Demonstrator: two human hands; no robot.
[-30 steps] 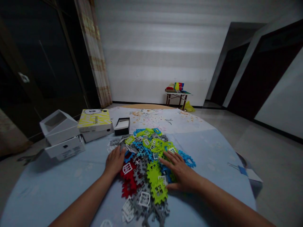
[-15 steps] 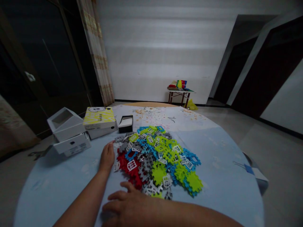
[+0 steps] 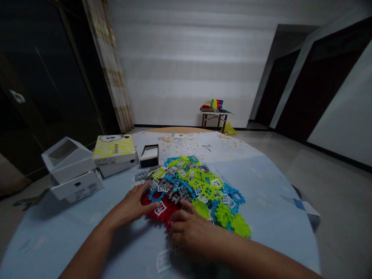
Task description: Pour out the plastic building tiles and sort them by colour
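A heap of plastic interlocking building pieces lies on the cloth in front of me. Its red pieces (image 3: 167, 213) are at the near left, between my two hands. My left hand (image 3: 133, 205) reaches over the left edge of the heap, fingers and thumb apart, the thumb beside a white window piece (image 3: 161, 209). Over the near side, my right hand (image 3: 193, 230) rests with bent, separated fingers by the red and grey pieces (image 3: 183, 193); nothing shows held in it. Green pieces (image 3: 208, 190) and blue pieces (image 3: 236, 193) spread toward the right. Nearest me lies a loose white window piece (image 3: 163, 260).
Beyond my left hand stand white boxes (image 3: 77, 186), a yellow patterned box (image 3: 114, 153) and a small black box (image 3: 149, 161). At the right table edge sits something with a blue clip (image 3: 299, 204). A small table (image 3: 215, 113) stands by the wall.
My left hand has come right and nearer, onto the red pieces. The right hand has moved right and forward onto the heap. A white window piece now lies apart at the near side.
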